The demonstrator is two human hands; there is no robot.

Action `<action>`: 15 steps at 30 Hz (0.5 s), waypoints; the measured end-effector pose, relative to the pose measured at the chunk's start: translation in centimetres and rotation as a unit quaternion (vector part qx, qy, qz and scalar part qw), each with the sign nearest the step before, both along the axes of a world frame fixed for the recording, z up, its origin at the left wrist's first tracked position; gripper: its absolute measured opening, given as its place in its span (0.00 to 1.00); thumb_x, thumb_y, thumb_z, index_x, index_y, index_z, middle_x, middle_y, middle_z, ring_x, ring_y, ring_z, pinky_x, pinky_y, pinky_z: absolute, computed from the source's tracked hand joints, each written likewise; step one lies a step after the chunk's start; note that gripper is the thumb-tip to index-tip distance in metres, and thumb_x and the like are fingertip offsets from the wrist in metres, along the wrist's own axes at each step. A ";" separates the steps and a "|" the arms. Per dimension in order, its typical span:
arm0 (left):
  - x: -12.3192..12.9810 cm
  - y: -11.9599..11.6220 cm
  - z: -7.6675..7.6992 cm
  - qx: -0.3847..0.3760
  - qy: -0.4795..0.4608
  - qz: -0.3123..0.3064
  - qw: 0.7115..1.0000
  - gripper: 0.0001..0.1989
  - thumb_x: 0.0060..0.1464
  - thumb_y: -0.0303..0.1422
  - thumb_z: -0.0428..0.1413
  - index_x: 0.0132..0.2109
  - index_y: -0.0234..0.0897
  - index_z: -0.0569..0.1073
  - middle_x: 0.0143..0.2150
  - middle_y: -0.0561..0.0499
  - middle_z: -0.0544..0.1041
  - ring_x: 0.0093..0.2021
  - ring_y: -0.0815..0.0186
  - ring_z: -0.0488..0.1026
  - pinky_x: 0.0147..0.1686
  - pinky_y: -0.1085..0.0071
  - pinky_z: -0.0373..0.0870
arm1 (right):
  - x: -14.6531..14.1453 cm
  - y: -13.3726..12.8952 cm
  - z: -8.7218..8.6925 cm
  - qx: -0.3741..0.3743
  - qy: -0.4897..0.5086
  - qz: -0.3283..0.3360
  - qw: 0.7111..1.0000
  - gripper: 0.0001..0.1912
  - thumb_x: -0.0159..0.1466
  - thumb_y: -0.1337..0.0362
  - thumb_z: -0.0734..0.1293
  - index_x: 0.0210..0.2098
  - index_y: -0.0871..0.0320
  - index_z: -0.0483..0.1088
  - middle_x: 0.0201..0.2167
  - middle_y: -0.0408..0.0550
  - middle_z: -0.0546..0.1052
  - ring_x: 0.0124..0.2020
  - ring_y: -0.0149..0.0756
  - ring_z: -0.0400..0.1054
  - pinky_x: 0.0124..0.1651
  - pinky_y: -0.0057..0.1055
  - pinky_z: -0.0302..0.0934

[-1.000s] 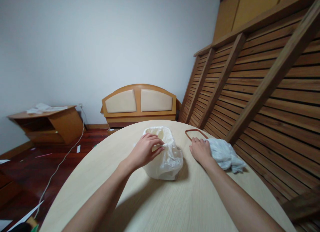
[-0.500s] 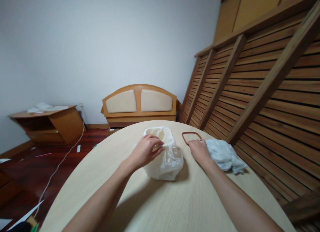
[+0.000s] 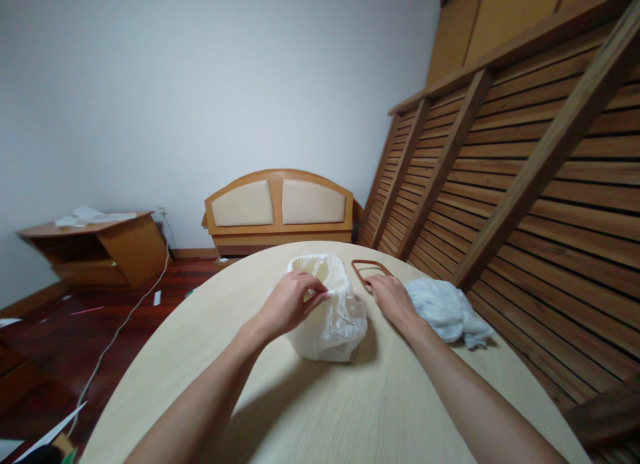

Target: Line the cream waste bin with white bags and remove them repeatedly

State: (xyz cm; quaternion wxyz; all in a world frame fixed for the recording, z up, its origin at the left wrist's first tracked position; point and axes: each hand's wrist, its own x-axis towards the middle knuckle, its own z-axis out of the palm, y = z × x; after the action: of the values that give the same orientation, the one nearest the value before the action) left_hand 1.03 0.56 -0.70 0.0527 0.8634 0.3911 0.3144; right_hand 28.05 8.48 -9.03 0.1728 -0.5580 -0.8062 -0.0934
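Note:
A small white bin (image 3: 315,334) lined with a thin plastic bag (image 3: 345,317) stands upright on the round table (image 3: 400,411). My left hand (image 3: 299,297) pinches the bag at the bin's rim, thumb and fingers closed together. To the right of the bin, my right hand (image 3: 391,296) is closed on the near side of a brown rounded rectangular ring (image 3: 373,263), which looks like the bin's rim frame. Just right of that hand lies a crumpled pale plastic bag (image 3: 440,307), its contents hidden.
Slatted wooden panels (image 3: 525,231) lean close along the table's right side. Behind the table is a headboard (image 3: 277,227). A wooden cabinet (image 3: 115,244) with papers on top stands at left, and a white cable (image 3: 120,331) runs across the dark red floor.
My right hand has moved a little left, bringing the brown ring closer to the bin and slightly raised. My left hand stays at the bag's edge.

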 end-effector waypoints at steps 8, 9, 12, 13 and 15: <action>0.9 -1.6 0.9 0.023 0.037 -0.034 0.998 0.09 0.63 0.35 0.57 0.36 0.37 0.78 0.35 0.49 0.82 0.37 0.63 0.75 0.42 0.66 0.67 | -1.5 -1.7 5.8 0.125 0.129 0.062 0.982 0.16 0.70 0.69 0.60 0.53 0.58 0.74 0.51 0.52 0.80 0.51 0.42 0.73 0.57 0.39 0.65; 1.0 -1.8 1.0 0.022 0.039 -0.040 0.998 0.09 0.63 0.35 0.57 0.36 0.38 0.78 0.35 0.50 0.82 0.37 0.63 0.75 0.43 0.66 0.67 | -1.6 -2.2 6.5 0.150 0.152 0.081 0.973 0.15 0.70 0.69 0.60 0.52 0.58 0.74 0.50 0.51 0.80 0.50 0.43 0.74 0.56 0.39 0.66; 1.0 -2.3 1.4 0.005 0.030 -0.062 0.998 0.09 0.61 0.39 0.59 0.39 0.39 0.79 0.36 0.50 0.82 0.39 0.62 0.76 0.44 0.65 0.68 | -2.1 -3.7 8.2 0.196 0.185 0.113 0.956 0.15 0.69 0.69 0.61 0.52 0.58 0.75 0.47 0.51 0.81 0.48 0.43 0.75 0.54 0.40 0.67; 0.9 -2.3 1.5 -0.001 0.014 -0.059 0.998 0.10 0.60 0.40 0.60 0.41 0.39 0.79 0.38 0.50 0.83 0.41 0.61 0.77 0.45 0.65 0.68 | -2.2 -4.1 8.7 0.203 0.190 0.118 0.953 0.14 0.69 0.68 0.62 0.52 0.58 0.75 0.47 0.51 0.81 0.48 0.44 0.75 0.53 0.41 0.67; 0.4 -1.9 1.6 -0.004 -0.045 -0.025 0.999 0.13 0.60 0.42 0.59 0.45 0.39 0.79 0.44 0.47 0.82 0.46 0.59 0.77 0.50 0.63 0.69 | -2.4 -4.9 9.4 0.211 0.194 0.125 0.950 0.14 0.69 0.68 0.62 0.51 0.59 0.75 0.46 0.52 0.81 0.48 0.44 0.75 0.53 0.42 0.67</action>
State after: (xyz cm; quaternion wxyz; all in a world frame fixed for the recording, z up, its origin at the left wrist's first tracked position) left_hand 1.48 -1.35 0.91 0.0815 0.8575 0.3677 0.3504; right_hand 25.63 3.53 0.33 0.4498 -0.4112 -0.7822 -0.1296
